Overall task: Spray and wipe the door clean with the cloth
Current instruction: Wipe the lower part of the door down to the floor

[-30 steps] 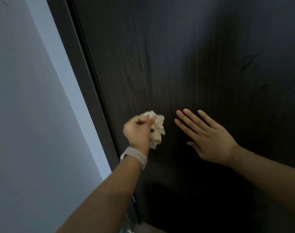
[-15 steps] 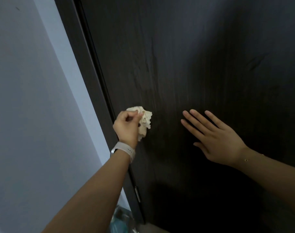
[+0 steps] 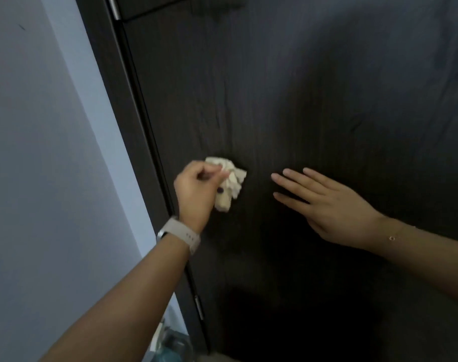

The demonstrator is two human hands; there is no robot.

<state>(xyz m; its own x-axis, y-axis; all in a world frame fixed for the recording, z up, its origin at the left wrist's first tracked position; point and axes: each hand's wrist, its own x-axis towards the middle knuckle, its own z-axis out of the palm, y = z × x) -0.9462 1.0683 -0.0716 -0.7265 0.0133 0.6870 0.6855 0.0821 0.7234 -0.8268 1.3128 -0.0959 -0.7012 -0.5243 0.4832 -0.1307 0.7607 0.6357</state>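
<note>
A dark wood-grain door [image 3: 314, 100] fills most of the view. My left hand [image 3: 196, 194] grips a crumpled cream cloth [image 3: 229, 182] and holds it against the door close to its left edge. A pale watch strap sits on that wrist. My right hand [image 3: 327, 205] lies flat on the door to the right of the cloth, fingers straight and spread, holding nothing. No spray bottle can be made out with certainty.
A dark door frame [image 3: 123, 100] runs down the left of the door, with a metal hinge [image 3: 114, 7] at the top and another [image 3: 198, 307] lower down. A pale wall [image 3: 39, 178] lies left of it. Something bluish [image 3: 170, 346] sits on the floor by the frame.
My left hand swept the cloth leftward toward the door's edge, then came back slightly right. My right hand stayed flat on the door. The view tilted up, bringing the top hinge into sight.
</note>
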